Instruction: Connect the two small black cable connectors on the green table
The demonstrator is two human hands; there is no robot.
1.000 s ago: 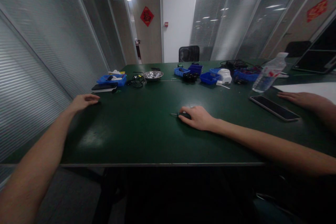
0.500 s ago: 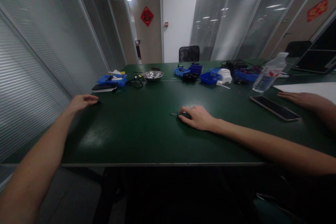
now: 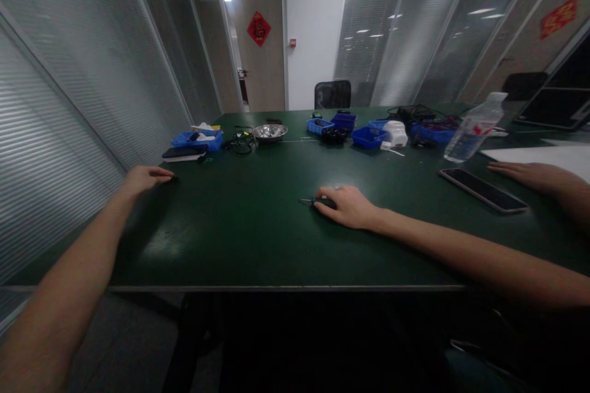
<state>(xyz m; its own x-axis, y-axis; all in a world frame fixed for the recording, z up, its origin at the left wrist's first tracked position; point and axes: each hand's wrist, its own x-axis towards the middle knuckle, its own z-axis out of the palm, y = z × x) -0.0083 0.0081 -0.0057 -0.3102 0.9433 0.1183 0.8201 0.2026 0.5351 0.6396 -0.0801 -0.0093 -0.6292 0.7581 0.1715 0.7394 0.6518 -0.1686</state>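
Note:
On the green table my right hand [image 3: 351, 207] rests with its fingers closed around a small screwdriver [image 3: 326, 202]. The dark handle is partly under the fingers, and the thin metal shaft points left. Far to the left, my left hand [image 3: 144, 180] is closed in a pinch near the table's left edge. A small dark object [image 3: 174, 178] shows at its fingertips, too little of it visible to name.
Behind my left hand are a dark flat case [image 3: 184, 152], a blue tray [image 3: 212, 142], cables [image 3: 242, 142] and a metal bowl [image 3: 270, 140]. Further right stand blue bins [image 3: 369, 137], a water bottle [image 3: 474, 129] and a phone [image 3: 483, 189]. Another person's hand [image 3: 539, 175] lies beside the phone.
The fingers of my left hand have shifted slightly, and less of the small dark object shows beneath them. My right hand and the screwdriver have stayed in place.

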